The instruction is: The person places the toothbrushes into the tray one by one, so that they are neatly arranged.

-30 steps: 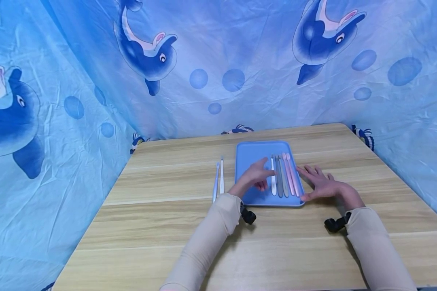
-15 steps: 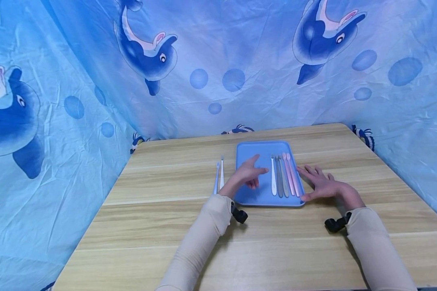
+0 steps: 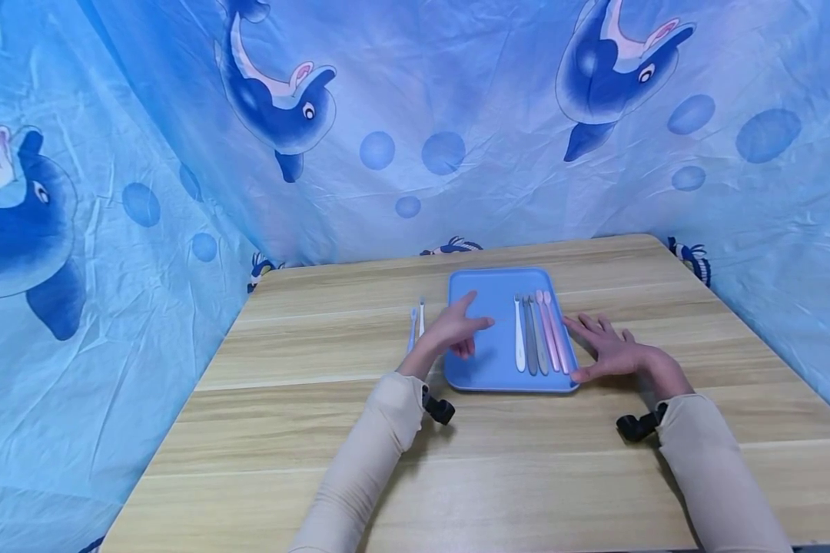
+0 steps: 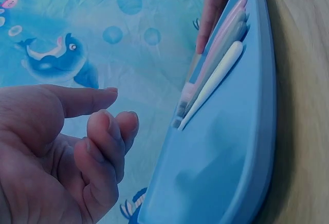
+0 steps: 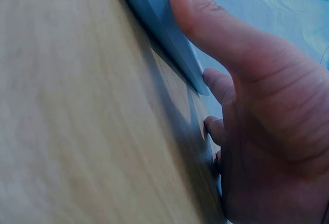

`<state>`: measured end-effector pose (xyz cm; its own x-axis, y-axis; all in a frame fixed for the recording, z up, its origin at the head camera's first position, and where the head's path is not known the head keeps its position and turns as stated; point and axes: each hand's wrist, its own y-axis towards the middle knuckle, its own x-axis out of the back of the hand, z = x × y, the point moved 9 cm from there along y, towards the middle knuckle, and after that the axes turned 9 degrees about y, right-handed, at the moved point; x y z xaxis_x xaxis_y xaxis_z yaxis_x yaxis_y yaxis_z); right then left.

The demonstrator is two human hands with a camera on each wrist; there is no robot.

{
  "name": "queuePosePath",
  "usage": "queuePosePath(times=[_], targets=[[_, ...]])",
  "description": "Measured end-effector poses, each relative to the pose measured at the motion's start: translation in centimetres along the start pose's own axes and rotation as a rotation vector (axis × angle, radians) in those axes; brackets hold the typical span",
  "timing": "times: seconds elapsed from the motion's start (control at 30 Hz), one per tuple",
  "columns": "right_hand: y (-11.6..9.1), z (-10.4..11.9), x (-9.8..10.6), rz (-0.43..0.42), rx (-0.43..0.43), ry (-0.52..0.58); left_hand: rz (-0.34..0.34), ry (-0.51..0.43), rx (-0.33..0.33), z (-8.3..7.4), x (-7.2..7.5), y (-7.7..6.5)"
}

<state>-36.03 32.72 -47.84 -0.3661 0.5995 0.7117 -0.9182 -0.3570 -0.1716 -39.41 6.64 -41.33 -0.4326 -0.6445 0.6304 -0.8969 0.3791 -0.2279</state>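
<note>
My left hand (image 3: pixel 451 326) hovers over the left part of a blue tray (image 3: pixel 487 284), holding nothing, index finger and thumb extended. In the left wrist view its other fingers (image 4: pixel 105 129) are loosely bent. Several toothbrushes lie side by side along the tray's right half: a white toothbrush (image 3: pixel 519 338) leftmost, then grey toothbrushes (image 3: pixel 532 346) and pink toothbrushes (image 3: pixel 550 338). My right hand (image 3: pixel 615 353) rests at the tray's right edge, fingers spread, with thumb at the near corner and index fingertip at the side. The right wrist view shows the thumb (image 5: pixel 205 21) against the rim.
Left of the tray, a blue toothbrush (image 3: pixel 412 326) and another white toothbrush (image 3: pixel 422 313) lie on the wooden table (image 3: pixel 318 330), their lower ends hidden behind my left hand and wrist. A blue dolphin-print curtain (image 3: pixel 387 100) hangs behind the table and along its sides.
My left hand has moved left across the tray, away from the white toothbrush, and now covers more of the two toothbrushes on the table. My right hand has stayed in place.
</note>
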Motion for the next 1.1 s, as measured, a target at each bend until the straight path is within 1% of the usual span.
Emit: queuePosePath(times=[0.17,0.23,0.4,0.6,0.77,0.9,1.1], targets=[[-0.1,0.1,0.0,0.003,-0.013,-0.009,-0.015,-0.002,0.018,0.8,1.0,-0.2],[-0.4,0.7,0.0,0.012,-0.007,0.000,-0.014,-0.012,0.022,0.9,1.3,-0.3],[-0.6,1.4,0.1,0.022,-0.010,0.005,-0.017,-0.017,0.020,1.4,2.0,-0.3],[-0.7,2.0,0.2,0.029,-0.012,-0.011,-0.015,-0.002,0.013,1.9,2.8,-0.5],[-0.7,2.0,0.2,0.030,-0.014,-0.022,-0.025,0.017,0.008,2.2,3.4,-0.7],[-0.7,2.0,0.2,0.029,-0.008,-0.018,-0.027,0.007,0.022,2.8,3.7,-0.8],[-0.9,2.1,0.2,0.018,0.031,0.021,-0.033,-0.010,0.030,3.4,4.3,-1.2]])
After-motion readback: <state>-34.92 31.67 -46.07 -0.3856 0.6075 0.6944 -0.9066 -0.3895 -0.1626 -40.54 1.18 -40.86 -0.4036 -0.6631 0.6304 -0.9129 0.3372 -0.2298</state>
